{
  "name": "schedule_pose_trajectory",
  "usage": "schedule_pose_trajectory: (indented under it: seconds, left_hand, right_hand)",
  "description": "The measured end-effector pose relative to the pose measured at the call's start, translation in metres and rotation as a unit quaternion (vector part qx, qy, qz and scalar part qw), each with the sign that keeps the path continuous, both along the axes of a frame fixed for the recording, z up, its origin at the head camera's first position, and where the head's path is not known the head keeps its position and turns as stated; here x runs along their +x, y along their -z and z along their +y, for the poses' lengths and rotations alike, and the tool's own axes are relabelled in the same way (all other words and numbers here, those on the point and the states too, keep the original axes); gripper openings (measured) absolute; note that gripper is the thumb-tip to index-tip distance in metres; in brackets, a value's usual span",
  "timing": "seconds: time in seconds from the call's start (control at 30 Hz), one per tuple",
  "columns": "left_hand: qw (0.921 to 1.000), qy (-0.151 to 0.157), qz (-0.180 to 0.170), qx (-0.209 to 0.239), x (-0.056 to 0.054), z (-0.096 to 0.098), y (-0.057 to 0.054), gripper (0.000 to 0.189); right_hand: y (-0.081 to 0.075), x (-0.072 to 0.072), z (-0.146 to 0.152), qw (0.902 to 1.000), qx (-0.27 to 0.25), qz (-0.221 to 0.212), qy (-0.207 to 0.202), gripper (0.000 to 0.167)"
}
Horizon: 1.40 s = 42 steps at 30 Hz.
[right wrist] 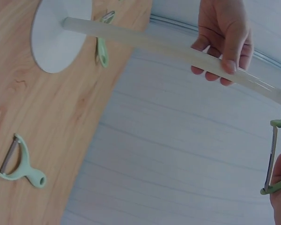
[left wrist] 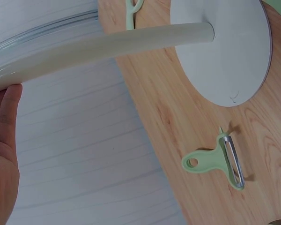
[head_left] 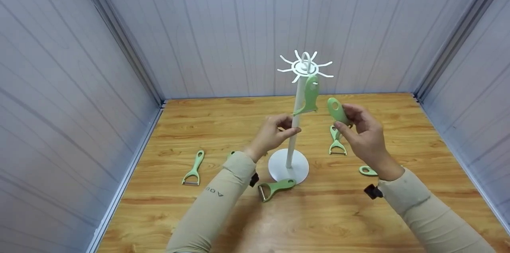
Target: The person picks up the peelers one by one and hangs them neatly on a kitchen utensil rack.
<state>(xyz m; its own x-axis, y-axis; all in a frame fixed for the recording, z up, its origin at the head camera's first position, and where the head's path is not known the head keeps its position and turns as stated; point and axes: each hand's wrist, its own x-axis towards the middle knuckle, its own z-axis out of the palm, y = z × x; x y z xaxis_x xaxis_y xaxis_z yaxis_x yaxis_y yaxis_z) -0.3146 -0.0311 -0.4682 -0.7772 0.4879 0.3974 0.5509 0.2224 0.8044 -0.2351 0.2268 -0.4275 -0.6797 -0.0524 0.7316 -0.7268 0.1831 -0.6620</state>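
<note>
From my distant screen I watch two firm grips.
The left hand (head_left: 275, 130) clasps fingers and thumb around the upright, round-based white hook stand (head_left: 292, 145); the right hand (head_left: 365, 135) pinches a light-green Y-shaped peeler with a metal blade (head_left: 340, 114), hole-end up, just right of the stand (a matching green peeler (head_left: 311, 95) hangs there).

My L hand (head_left: 275, 131) grips white hook stand (head_left: 292, 143) w/ 1 green Y-peeler (head_left: 311, 95) hung; my R hand (head_left: 365, 135) holds another peeler (head_left: 338, 112).
</note>
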Motion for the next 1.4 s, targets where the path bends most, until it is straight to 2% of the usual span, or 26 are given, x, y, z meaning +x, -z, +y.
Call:
schedule_pose_trajectory:
  seconds: [0.43, 0.83, 1.07, 1.27, 1.4]
  left_hand:
    - [0.9999, -0.003, -0.014, -0.005, 0.0, 0.0, 0.001, 0.017]
    - [0.9998, -0.004, -0.019, -0.006, 0.001, 0.0, 0.0, 0.018]
    - [1.0, -0.002, -0.008, -0.004, 0.0, 0.0, 0.001, 0.019]
    - [0.9999, -0.006, -0.009, -0.003, 0.001, 0.001, 0.001, 0.018]
    - [0.9999, -0.01, -0.012, -0.006, 0.002, 0.001, 0.0, 0.017]
  right_hand:
    - [-0.031, -0.001, -0.007, 0.9983, -0.04, 0.04, -0.014, 0.042]
    - [-0.054, -0.005, -0.012, 0.9979, -0.033, 0.055, -0.012, 0.042]
    - [-0.058, -0.01, -0.015, 0.9975, -0.039, 0.057, -0.013, 0.041]
    - [-0.055, -0.016, -0.018, 0.9975, -0.056, 0.036, -0.026, 0.04]
    - [-0.052, -0.019, -0.02, 0.9987, -0.042, 0.022, -0.02, 0.04]
